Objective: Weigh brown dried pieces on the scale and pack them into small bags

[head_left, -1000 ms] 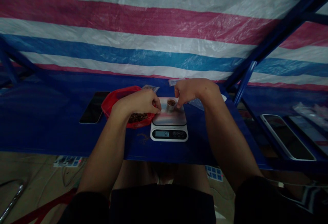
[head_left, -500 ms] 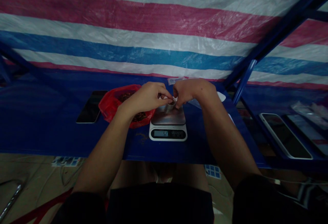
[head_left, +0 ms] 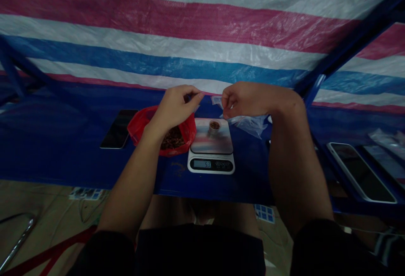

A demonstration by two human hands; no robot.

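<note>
A small cup (head_left: 214,129) with brown bits in it stands upright on the steel plate of a white digital scale (head_left: 211,165). The lit display seems to read 53 or 5.3. My left hand (head_left: 179,104) hovers behind and left of the cup, thumb and fingers pinched together; anything between them is too small to make out. To the right, apart from the cup, my right hand (head_left: 238,100) has its fingers curled in, and their contents are hidden. Below my left hand lies an open red plastic bag (head_left: 144,120) holding dark brown dried pieces (head_left: 173,139).
Clear plastic bags (head_left: 251,125) lie right of the scale. A dark phone (head_left: 118,129) rests left of the red bag, and a white-edged phone (head_left: 360,172) lies at far right. Blue metal posts (head_left: 313,90) and striped sheeting (head_left: 190,23) stand behind the blue table (head_left: 63,158).
Both hands have lifted away from the cup, the left one up and leftward, the right one up and rightward. The cup now stands untouched. The last display digit went from 2 to 3.
</note>
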